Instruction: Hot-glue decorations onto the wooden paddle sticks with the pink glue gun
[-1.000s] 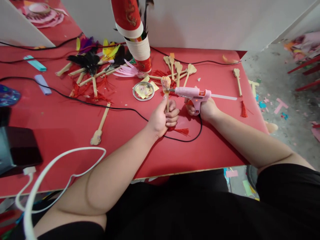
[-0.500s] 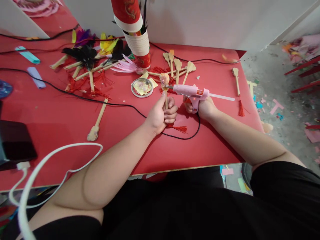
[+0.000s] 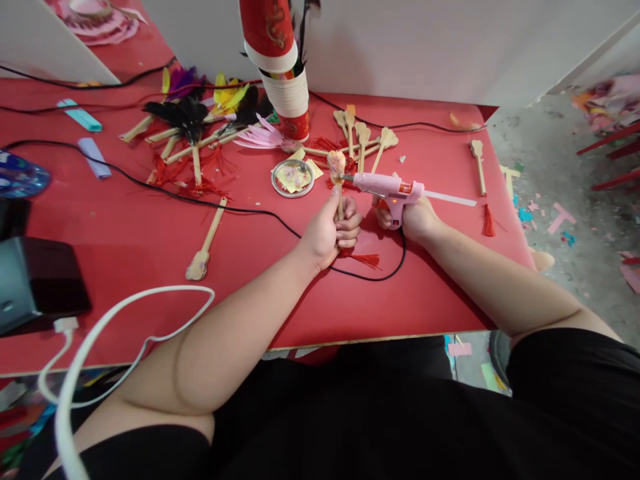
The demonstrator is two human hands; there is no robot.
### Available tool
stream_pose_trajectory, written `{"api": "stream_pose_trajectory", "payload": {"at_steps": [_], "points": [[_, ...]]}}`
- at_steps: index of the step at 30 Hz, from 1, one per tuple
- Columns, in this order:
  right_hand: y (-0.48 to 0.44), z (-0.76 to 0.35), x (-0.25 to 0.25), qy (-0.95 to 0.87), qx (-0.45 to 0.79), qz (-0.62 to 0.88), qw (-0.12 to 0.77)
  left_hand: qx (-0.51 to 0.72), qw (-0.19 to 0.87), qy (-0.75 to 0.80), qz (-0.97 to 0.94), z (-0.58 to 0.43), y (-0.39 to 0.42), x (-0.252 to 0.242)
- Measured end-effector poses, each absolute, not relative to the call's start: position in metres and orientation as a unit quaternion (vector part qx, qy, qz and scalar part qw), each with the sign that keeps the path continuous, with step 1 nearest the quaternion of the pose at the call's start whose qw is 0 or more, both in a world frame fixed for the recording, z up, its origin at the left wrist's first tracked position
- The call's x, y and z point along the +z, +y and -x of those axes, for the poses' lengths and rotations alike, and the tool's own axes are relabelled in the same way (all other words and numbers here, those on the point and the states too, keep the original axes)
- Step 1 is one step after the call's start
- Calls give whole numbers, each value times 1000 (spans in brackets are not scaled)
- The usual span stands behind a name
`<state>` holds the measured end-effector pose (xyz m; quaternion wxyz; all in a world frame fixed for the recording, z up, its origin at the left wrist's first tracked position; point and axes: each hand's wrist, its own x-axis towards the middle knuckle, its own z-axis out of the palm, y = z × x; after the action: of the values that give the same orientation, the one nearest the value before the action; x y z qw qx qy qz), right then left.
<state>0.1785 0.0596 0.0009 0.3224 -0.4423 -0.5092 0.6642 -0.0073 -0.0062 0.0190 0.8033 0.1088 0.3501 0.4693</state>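
My left hand (image 3: 334, 230) is closed round the handle of a small wooden stick (image 3: 337, 164), held upright with its broad decorated head on top. A red tassel (image 3: 364, 259) hangs out below that hand. My right hand (image 3: 407, 217) grips a pink glue gun (image 3: 387, 187), its nozzle touching or very near the stick just under the head. A clear glue rod sticks out of the gun's back. Left of the stick lies a round dish (image 3: 293, 178) with yellow pieces. Another wooden stick (image 3: 205, 247) rests to the left of my forearm.
Behind my hands are several wooden sticks (image 3: 362, 141), feathered sticks (image 3: 193, 123) and stacked paper cups (image 3: 286, 93). A black cable crosses the red table (image 3: 240, 293). A dark box (image 3: 47, 280) and white cable are at left; one tasselled stick (image 3: 479, 167) lies at right.
The whole view has shifted, so everything appears slightly further right. Both hands keep their grips, and the gun's nozzle stays by the stick's head.
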Motion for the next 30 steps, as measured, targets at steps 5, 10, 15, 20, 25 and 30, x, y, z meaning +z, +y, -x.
{"api": "stream_pose_trajectory", "payload": {"at_steps": [5,10,15,20,25,30], "points": [[57,-175,6,-499,667,451,320,471,801,352,-107,7,-6,19],[58,-176,6,-501,667,450,318,473,801,351,-103,7,-6,18],[58,-178,5,-513,668,439,313,472,803,347,-110,7,-6,17],[58,-180,3,-510,665,446,314,473,804,344,-105,7,-6,17],[59,-181,2,-524,663,433,313,474,803,345,-105,6,-6,17],[59,-180,4,-517,662,444,312,472,805,344,-104,7,-6,17]]}}
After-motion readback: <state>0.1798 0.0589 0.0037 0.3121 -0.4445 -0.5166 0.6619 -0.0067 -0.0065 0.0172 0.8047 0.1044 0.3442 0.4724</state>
